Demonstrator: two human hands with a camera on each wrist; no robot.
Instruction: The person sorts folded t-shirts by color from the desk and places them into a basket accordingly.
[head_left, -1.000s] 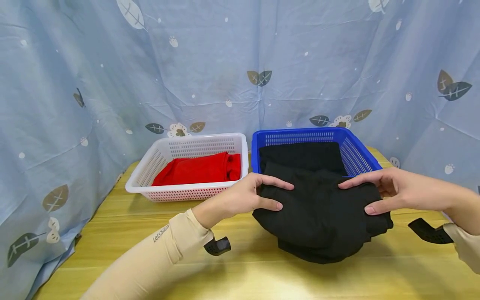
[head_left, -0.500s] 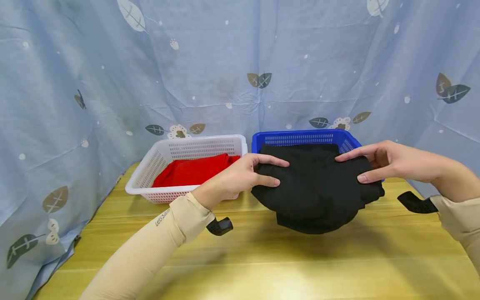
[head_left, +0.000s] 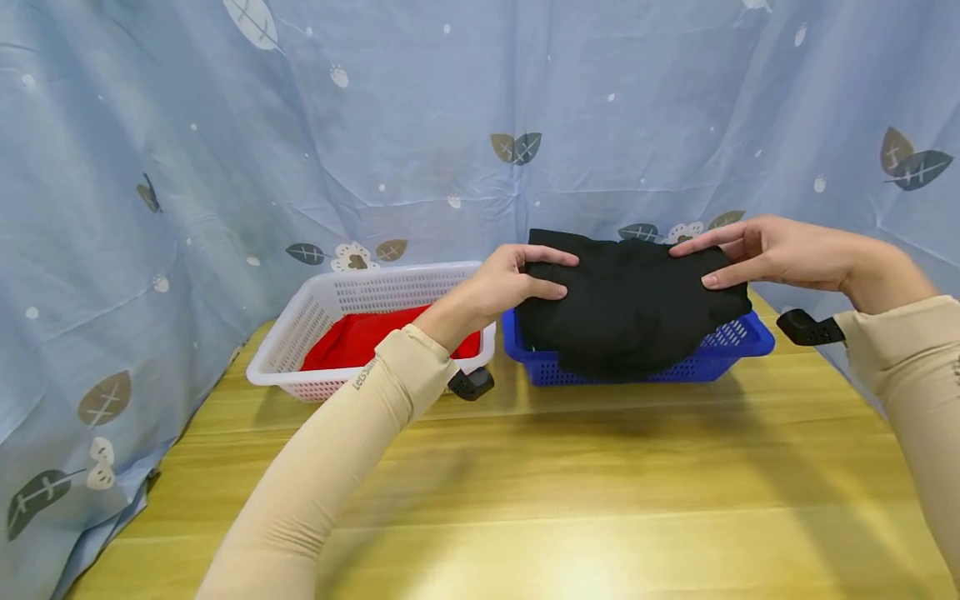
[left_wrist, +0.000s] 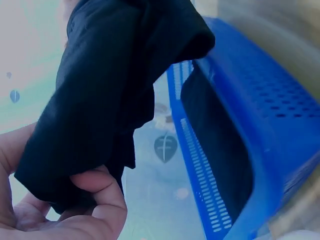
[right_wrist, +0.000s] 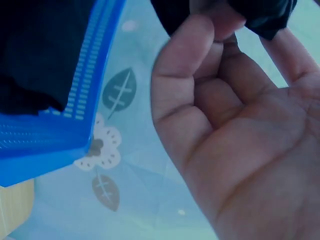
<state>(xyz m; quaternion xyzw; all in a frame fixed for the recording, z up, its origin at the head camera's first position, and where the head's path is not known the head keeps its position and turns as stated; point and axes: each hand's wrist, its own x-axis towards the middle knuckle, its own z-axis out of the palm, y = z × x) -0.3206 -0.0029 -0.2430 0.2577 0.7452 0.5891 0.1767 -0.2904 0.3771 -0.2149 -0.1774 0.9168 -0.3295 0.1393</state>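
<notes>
A folded black garment (head_left: 630, 308) hangs over the blue basket (head_left: 705, 368), held up between both hands. Its left side is pinched by my left hand (head_left: 501, 287), thumb in front. My right hand (head_left: 780, 252) grips the upper right side the same way. The lower part of the bundle overlaps the basket's front wall in the head view. Inside the basket lies more black cloth (left_wrist: 220, 145), seen in the left wrist view and mostly hidden from the head camera. In the right wrist view, curled fingers (right_wrist: 182, 65) hold the garment's edge.
Left of the blue basket stands a white basket (head_left: 318, 380) with folded red cloth (head_left: 356, 337) in it. Both stand on a wooden table (head_left: 600, 475). A blue leaf-print curtain (head_left: 420, 125) hangs right behind them. My left forearm passes in front of the white basket.
Both hands have raised the black garment and carried it away from me, from in front of the blue basket to over it. The white basket and red cloth stay put.
</notes>
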